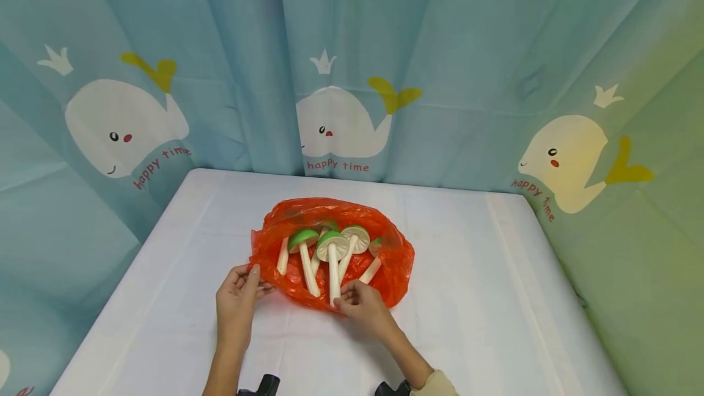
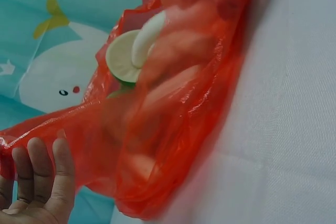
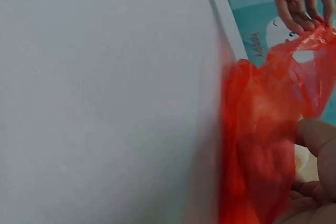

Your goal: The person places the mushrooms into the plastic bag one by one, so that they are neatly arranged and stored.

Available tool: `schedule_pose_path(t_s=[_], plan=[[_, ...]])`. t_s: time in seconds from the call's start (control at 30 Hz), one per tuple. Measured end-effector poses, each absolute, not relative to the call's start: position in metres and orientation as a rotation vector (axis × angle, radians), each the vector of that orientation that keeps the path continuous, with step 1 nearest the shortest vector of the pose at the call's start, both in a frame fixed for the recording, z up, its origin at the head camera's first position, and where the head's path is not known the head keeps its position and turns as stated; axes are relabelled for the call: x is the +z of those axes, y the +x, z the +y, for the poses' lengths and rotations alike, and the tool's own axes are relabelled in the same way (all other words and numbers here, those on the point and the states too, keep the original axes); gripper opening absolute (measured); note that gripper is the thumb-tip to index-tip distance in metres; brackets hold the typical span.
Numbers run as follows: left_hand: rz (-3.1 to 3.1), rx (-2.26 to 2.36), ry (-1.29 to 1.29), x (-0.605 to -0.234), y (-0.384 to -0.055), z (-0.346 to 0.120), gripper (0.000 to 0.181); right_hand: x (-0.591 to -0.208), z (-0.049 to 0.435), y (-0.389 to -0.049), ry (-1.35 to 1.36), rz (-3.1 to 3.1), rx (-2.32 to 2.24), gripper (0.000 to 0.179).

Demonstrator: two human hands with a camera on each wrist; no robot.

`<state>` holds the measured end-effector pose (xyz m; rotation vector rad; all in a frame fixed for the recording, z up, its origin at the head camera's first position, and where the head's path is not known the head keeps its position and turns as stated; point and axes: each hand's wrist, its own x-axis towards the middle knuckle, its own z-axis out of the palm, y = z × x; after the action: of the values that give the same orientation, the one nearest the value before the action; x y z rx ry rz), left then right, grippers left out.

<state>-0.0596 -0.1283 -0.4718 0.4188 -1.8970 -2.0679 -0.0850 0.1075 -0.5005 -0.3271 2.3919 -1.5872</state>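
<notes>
A thin red plastic bag lies with its mouth spread wide. Inside are several toy mushrooms with green caps, pale gilled undersides and long cream stems. My left hand pinches the bag's left rim and lifts it, as the left wrist view shows from the side. At the bag's front edge, my right hand pinches the stem end of the middle mushroom. Red plastic hides part of the mushrooms in the left wrist view and most of them in the right wrist view.
A white cloth covers the table under the bag. Blue-green curtains with whale prints hang behind and at both sides. Two black objects, one of them a black piece, show near the forearms at the bottom edge.
</notes>
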Motion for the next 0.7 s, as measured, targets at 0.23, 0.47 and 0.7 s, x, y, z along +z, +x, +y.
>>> schedule_pose_path(t_s=[0.23, 0.47, 0.7], plan=[[-1.842, -2.066, 0.337, -0.545, -0.078, -0.146, 0.036, -0.503, 0.103, -0.083, -0.312, 2.504, -1.423, 0.022], [-1.801, -2.118, 0.296, -0.483, -0.060, -0.131, 0.032, -0.504, 0.102, -0.081, -0.335, 2.596, -1.338, 0.019], [-1.818, -2.077, 0.399, -0.467, -0.055, -0.128, 0.033, -0.506, 0.102, -0.080, -0.388, 2.700, -1.271, 0.019]])
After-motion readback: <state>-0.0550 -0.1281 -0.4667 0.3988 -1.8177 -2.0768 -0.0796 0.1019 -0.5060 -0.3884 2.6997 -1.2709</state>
